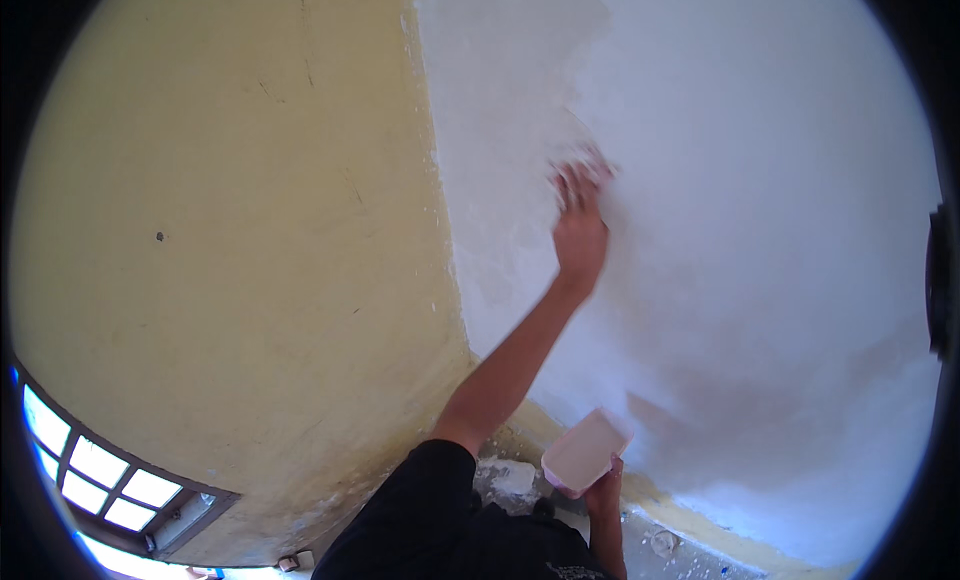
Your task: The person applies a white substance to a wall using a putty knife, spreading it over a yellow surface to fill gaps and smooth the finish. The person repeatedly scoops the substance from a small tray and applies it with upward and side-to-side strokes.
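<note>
My left hand (pixel 580 208) is raised against the wall on the right, its arm stretched up from my dark sleeve. White paste smears its bent fingers, and motion blurs them. They seem closed on something thin and pale pressed to the wall, whose kind I cannot make out. Low in front of me, my right hand (pixel 604 488) grips a shallow rectangular tub (pixel 588 452) from its right side. The tub is tilted and shows a smooth off-white inside, perhaps paste. Around my left hand the white wall (pixel 720 200) carries damp-looking greyish patches.
A yellow wall (pixel 250 200) meets the white one at a corner left of my arm. Near the lower left is a window (pixel 115 475) with dark bars. White splashes and lumps (pixel 510 478) lie on the floor by my feet.
</note>
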Demonstrator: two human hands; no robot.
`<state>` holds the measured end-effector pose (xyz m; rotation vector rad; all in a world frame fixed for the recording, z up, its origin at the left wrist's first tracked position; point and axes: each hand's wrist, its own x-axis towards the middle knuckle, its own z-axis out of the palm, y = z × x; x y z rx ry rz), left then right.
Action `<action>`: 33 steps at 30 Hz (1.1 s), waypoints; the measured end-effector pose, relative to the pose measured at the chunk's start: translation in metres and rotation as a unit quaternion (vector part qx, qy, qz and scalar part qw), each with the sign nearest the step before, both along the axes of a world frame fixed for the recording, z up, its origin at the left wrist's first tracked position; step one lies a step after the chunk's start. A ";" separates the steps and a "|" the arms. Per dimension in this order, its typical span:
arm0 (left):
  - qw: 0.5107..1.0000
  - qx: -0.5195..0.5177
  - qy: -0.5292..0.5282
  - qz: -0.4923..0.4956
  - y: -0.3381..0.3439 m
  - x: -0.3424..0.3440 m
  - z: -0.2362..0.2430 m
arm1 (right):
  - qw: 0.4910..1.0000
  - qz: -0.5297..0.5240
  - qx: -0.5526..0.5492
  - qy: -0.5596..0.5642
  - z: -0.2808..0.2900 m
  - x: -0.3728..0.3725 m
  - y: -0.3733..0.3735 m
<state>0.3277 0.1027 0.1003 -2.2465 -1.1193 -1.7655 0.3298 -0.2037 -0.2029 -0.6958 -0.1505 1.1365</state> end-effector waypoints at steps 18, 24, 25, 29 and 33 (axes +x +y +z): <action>0.963 0.169 -0.212 -0.001 0.195 -0.198 0.093 | 1.000 0.015 0.012 -0.003 0.001 -0.035 0.045; 0.994 0.053 -0.092 0.030 0.217 -0.192 0.029 | 0.999 -0.016 -0.032 0.020 -0.005 -0.056 0.066; 0.984 0.144 -0.101 -0.011 0.215 -0.188 0.012 | 1.000 0.010 -0.004 0.011 -0.004 -0.060 0.071; 0.988 0.111 -0.084 -0.067 0.201 -0.196 -0.076 | 0.999 0.037 0.008 0.001 -0.011 -0.091 0.106; 0.992 0.056 -0.052 -0.097 0.159 -0.193 -0.139 | 1.000 0.013 -0.019 0.006 -0.025 -0.100 0.125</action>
